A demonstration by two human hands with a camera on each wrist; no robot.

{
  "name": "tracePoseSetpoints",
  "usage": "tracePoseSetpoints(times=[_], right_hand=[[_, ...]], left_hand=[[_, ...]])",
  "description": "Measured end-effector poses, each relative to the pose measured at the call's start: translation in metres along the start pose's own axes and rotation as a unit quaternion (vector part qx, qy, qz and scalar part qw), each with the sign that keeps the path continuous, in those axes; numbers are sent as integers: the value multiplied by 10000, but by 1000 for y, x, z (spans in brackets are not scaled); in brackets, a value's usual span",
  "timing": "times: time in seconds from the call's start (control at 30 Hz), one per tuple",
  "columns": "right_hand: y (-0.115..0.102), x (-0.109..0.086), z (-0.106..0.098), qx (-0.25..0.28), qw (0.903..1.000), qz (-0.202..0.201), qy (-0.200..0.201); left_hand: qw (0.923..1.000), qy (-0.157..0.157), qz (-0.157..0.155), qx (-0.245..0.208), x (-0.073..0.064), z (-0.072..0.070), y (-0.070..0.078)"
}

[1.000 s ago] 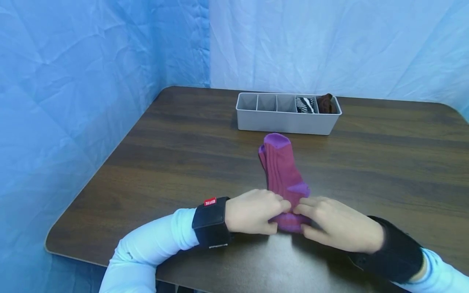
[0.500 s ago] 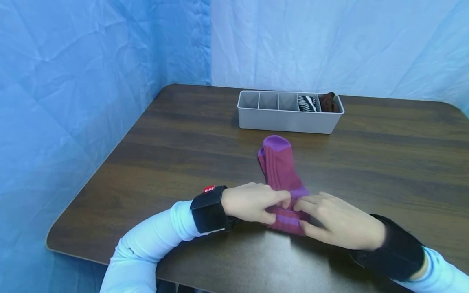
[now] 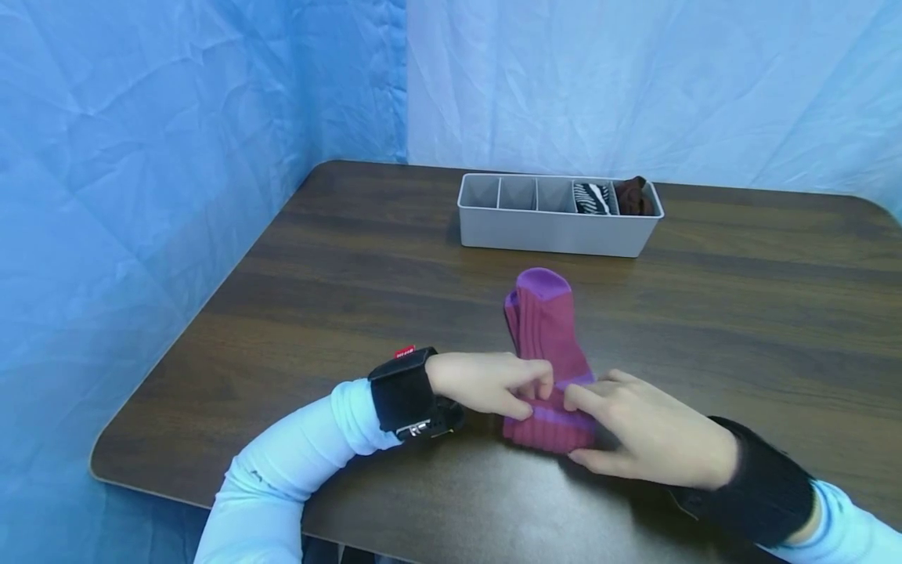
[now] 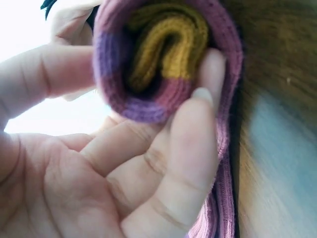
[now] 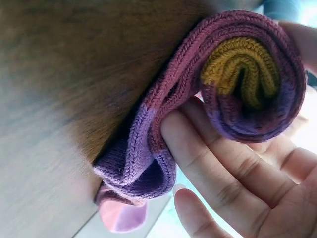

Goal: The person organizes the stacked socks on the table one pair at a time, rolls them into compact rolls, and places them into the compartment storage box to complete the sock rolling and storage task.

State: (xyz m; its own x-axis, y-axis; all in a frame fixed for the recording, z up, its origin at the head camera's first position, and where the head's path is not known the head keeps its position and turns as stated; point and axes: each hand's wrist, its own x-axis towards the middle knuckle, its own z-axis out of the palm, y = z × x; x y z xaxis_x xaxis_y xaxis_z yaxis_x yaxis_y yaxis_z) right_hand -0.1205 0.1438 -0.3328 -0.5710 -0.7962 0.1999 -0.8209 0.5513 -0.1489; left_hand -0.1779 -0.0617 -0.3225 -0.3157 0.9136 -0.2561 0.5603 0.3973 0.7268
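Observation:
A pair of maroon socks with purple toes and heels lies lengthwise on the table, toes pointing away. The near end is wound into a thick roll, and mustard-yellow knit shows at its core in both wrist views. My left hand holds the roll's left end, thumb on the near side and fingertips tucked in at the far side. At the other end my right hand grips it likewise, with its fingers between the roll and the flat sock in the right wrist view.
Behind the socks stands a grey divided box. A black-and-white patterned sock and a brown sock fill its two right compartments. The dark wooden table meets blue curtains at the left and back.
The roll has thickened and its near surface has turned, moving the purple band. My left hand has shifted slightly away from me; the right has barely moved. The toes have slid slightly right and nearer.

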Motion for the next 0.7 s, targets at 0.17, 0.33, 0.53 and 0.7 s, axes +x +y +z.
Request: tracePoseSetpoints(times=[0.17,0.33,0.53,0.7], right_hand=[[1,-1,-2,93,9995,182,-224],[1,-1,-3,-10,9988,349,-357],[3,-2,-6,-404,9970,535,-388],[5,-2,-5,-537,9971,478,-251]], left_hand=[[9982,399,-45,455,0,1,3],[9666,1479,90,2092,-7,5,16],[9250,1681,486,3373,-12,16,30],[9061,1582,318,3910,-7,25,29]])
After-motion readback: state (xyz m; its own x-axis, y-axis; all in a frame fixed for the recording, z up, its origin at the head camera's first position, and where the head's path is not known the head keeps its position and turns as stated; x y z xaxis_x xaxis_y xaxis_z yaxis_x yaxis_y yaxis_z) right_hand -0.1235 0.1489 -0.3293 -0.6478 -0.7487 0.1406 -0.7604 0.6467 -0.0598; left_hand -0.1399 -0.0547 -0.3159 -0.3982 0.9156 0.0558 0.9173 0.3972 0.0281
